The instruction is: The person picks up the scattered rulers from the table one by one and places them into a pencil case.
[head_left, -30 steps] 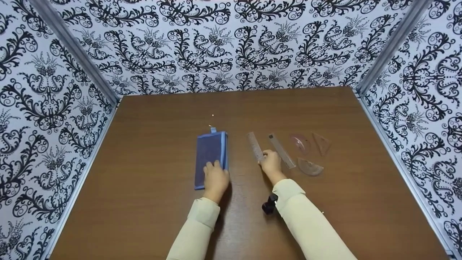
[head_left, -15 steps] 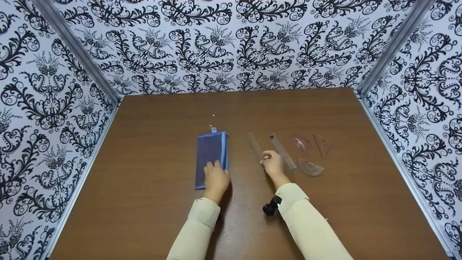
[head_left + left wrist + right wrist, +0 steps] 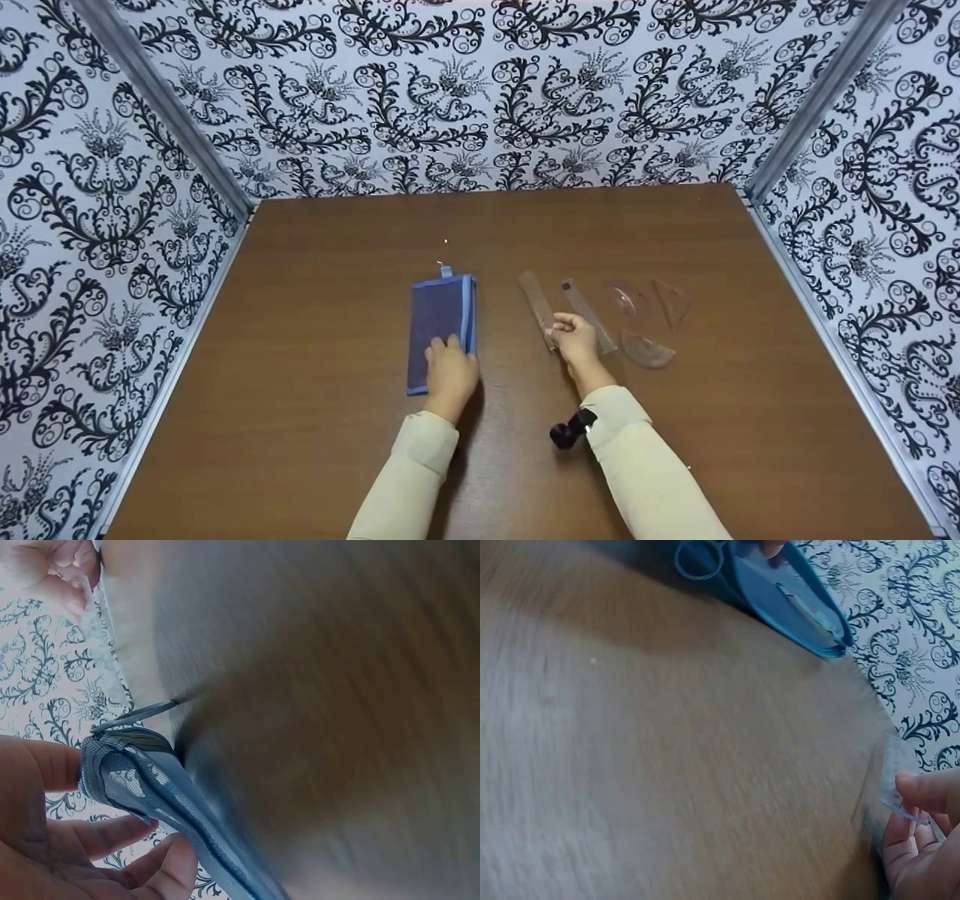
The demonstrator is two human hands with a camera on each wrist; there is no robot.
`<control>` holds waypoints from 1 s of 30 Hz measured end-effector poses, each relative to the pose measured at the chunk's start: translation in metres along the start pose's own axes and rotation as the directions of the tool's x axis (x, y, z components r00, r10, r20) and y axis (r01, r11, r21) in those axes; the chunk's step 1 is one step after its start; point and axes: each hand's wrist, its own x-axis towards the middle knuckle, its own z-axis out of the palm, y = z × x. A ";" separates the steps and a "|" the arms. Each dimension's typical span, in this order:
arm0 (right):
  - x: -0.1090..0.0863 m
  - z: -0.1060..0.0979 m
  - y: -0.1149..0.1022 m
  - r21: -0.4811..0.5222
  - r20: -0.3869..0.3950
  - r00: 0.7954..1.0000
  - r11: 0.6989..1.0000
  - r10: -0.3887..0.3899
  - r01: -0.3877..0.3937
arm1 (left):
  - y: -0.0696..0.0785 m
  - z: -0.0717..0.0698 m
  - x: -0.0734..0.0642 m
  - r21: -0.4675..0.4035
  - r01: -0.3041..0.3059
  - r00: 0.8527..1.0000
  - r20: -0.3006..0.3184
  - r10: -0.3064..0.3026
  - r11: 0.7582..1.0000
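Observation:
A blue mesh zip pouch (image 3: 435, 315) lies on the table left of centre. My left hand (image 3: 451, 375) holds its near right edge; in the left wrist view, the thumb and fingers lie on either side of the pouch (image 3: 161, 776). The pouch's side gapes in the right wrist view. To the right, my right hand (image 3: 577, 346) pinches the near end of a clear ruler (image 3: 535, 296) between thumb and fingers. That ruler (image 3: 892, 765) is tilted in the right wrist view. A second clear ruler (image 3: 585, 307) lies just beyond my right hand, partly covered by it.
Farther right lie a pinkish protractor (image 3: 627, 298), a clear protractor (image 3: 649, 351) and a triangular set square (image 3: 671, 304). Patterned walls (image 3: 450, 97) enclose the brown table (image 3: 300, 450) at the back and sides. A black wrist camera (image 3: 566, 433) hangs by my right cuff.
My right hand has moved slightly right and nearer, and the ruler it pinches has shifted and turned a little. The left hand and pouch have stayed put.

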 end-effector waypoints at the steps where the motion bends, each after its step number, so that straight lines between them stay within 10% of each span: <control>1: 0.000 -0.001 -0.001 0.010 0.002 1.000 1.000 0.013 -0.013 | 0.000 0.000 0.000 -0.001 0.005 1.000 0.006 -0.005 1.000; 30: -0.011 0.011 -0.008 0.047 0.071 0.994 0.995 0.083 -0.086 | -0.001 -0.001 0.002 0.014 -0.021 0.999 -0.025 0.021 1.000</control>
